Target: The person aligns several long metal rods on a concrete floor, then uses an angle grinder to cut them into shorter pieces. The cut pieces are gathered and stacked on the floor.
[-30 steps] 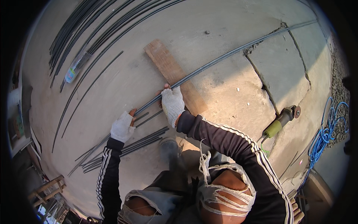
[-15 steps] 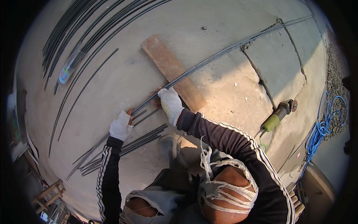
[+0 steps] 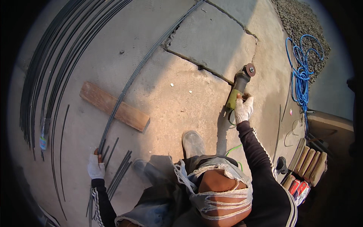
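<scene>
My left hand (image 3: 96, 166), in a white glove, grips the near end of a long steel rod (image 3: 128, 81) that runs up over a wooden plank (image 3: 113, 106) on the concrete. My right hand (image 3: 243, 109), also gloved, reaches out to the right and closes on the green handle of an angle grinder (image 3: 238, 85) lying on the ground with its disc pointing away. Short cut rod pieces (image 3: 119, 172) lie beside my left hand. My knees and a grey boot (image 3: 193, 143) show between my arms.
A large bundle of long dark rods (image 3: 56, 64) curves along the left. A cracked concrete slab (image 3: 211, 39) lies ahead. A blue coiled cable (image 3: 302, 72) and gravel sit at the right, with wooden blocks and small boxes (image 3: 306, 166) at the lower right.
My right hand left the long rod by the plank and reached right to the angle grinder. The view swung right. My left hand stays on the rod's end.
</scene>
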Action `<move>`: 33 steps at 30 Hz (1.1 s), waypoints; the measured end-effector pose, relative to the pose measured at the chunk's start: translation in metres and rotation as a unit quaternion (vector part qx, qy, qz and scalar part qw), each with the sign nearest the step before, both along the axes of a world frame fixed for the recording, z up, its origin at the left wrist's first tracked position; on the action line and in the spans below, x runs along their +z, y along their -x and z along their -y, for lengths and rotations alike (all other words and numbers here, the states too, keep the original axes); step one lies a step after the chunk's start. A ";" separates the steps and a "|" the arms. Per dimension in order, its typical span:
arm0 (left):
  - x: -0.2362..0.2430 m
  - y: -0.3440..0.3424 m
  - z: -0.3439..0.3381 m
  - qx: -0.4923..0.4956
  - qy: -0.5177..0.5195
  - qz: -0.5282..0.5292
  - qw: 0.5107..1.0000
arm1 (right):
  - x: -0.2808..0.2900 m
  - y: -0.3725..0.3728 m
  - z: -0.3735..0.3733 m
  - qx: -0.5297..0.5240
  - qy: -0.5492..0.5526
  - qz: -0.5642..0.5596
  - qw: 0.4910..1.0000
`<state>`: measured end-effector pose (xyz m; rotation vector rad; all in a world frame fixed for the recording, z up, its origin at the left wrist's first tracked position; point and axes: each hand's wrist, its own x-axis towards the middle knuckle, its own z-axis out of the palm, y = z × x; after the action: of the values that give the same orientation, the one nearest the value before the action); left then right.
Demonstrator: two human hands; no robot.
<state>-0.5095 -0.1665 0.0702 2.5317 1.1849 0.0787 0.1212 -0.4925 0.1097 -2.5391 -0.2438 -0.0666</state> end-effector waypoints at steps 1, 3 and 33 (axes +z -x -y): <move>0.004 -0.001 0.000 0.008 0.016 -0.031 0.999 | -0.011 -0.022 0.016 -0.062 0.078 0.035 0.994; 0.013 -0.004 -0.002 0.013 0.026 -0.052 0.998 | -0.030 -0.058 0.029 -0.128 0.101 -0.100 0.982; 0.024 -0.012 0.002 0.014 -0.023 -0.035 0.999 | -0.073 -0.081 0.024 -0.073 0.005 -0.205 0.976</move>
<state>-0.4978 -0.1685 0.0939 2.5777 1.2586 0.0252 0.2023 -0.5163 0.0366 -2.5065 0.1063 0.3979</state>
